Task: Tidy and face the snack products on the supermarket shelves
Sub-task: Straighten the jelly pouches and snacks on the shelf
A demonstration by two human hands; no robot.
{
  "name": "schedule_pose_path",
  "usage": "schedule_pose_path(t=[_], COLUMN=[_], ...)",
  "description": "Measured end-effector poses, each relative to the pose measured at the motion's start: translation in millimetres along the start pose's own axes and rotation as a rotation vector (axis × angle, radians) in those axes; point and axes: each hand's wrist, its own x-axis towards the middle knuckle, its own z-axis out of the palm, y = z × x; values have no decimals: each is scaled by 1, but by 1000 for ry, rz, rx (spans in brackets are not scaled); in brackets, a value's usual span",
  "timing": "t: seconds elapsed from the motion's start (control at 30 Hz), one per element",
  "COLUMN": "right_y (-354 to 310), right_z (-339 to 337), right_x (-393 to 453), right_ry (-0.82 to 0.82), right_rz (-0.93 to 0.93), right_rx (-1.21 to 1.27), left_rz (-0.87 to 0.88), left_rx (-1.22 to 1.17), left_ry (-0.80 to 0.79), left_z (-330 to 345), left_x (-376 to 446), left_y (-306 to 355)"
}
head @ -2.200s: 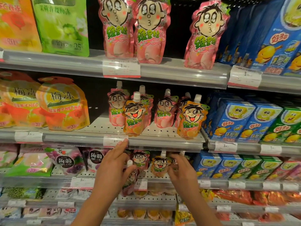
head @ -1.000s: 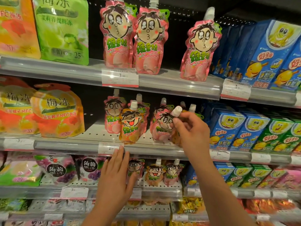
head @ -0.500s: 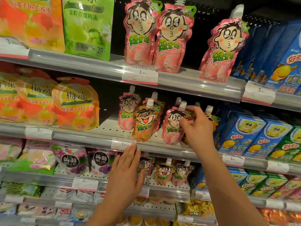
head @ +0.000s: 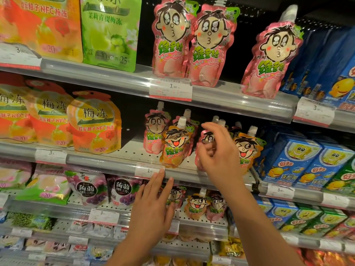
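On the middle shelf stand small spouted jelly pouches: a pink one, an orange one in front of it, another pink one and an orange one at the right. My right hand hovers in front of the second pink pouch, fingers loosely spread and a little blurred, holding nothing. My left hand is flat with straight fingers, its tips touching the shelf rail at the price label. It partly hides a small pouch on the shelf below.
Three large pink pouches stand on the upper shelf, one apart at the right. Orange plum-jelly bags sit left, blue and green drink cartons right. Below are grape pouches and more small pouches.
My right hand lifted a pink pouch from the lower shelf, stood it on the middle shelf and has now let go. My left hand stayed at the shelf rail.
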Motion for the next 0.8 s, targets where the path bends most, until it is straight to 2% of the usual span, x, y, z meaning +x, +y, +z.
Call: schedule_pose_path(t=[0.1, 0.17, 0.33, 0.53, 0.7, 0.8], right_y=[-5, -6, -5, -8, -15, -7], right_z=[13, 20, 22, 9, -28, -48], right_x=[8, 11, 9, -4, -29, -50], right_ry=[-145, -186, -108, -53, 123, 48], right_rz=[90, 145, 161, 93, 258, 305], right_rx=[83, 105, 115, 111, 342, 327], left_rz=[7, 6, 21, 35, 54, 56], left_rx=[2, 4, 14, 1, -50, -59], left_ry=[-9, -16, -26, -27, 10, 31], left_z=[-1, -1, -3, -3, -6, -8], left_x=[0, 1, 1, 2, 1, 1], left_y=[0, 0, -6, -9, -9, -8])
